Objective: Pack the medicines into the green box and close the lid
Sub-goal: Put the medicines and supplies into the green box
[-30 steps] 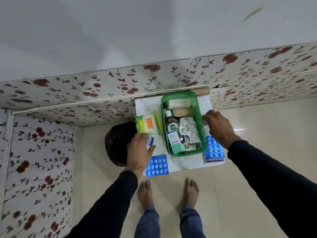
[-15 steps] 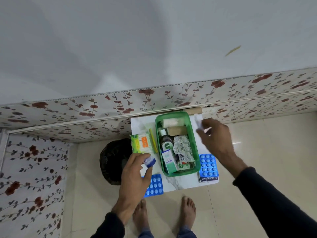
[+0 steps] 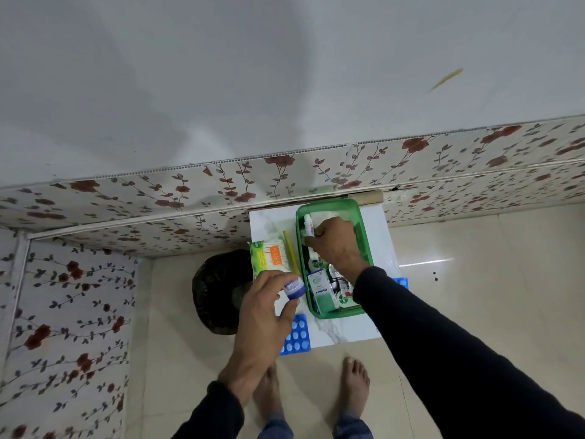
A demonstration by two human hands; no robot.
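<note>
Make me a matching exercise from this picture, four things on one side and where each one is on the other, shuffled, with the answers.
Things:
1. small white tube
2. small round blue jar
3. green packet of cotton buds
4. blue pill organiser tray

Places:
A. on the table's near left corner
B. in the right hand, over the green plastic box
C. in the left hand
D. on the table, left of the box

Pairs: 1-B, 2-C, 3-D, 4-A

The green box (image 3: 361, 245) is smooth, slightly glossy plastic. It sits on a polished white marble-look tabletop (image 3: 376, 236). Crinkled silver foil strips (image 3: 337, 278) gleam inside beside a matt paper carton (image 3: 321, 291). The floor (image 3: 474, 280) tiles shine.
</note>
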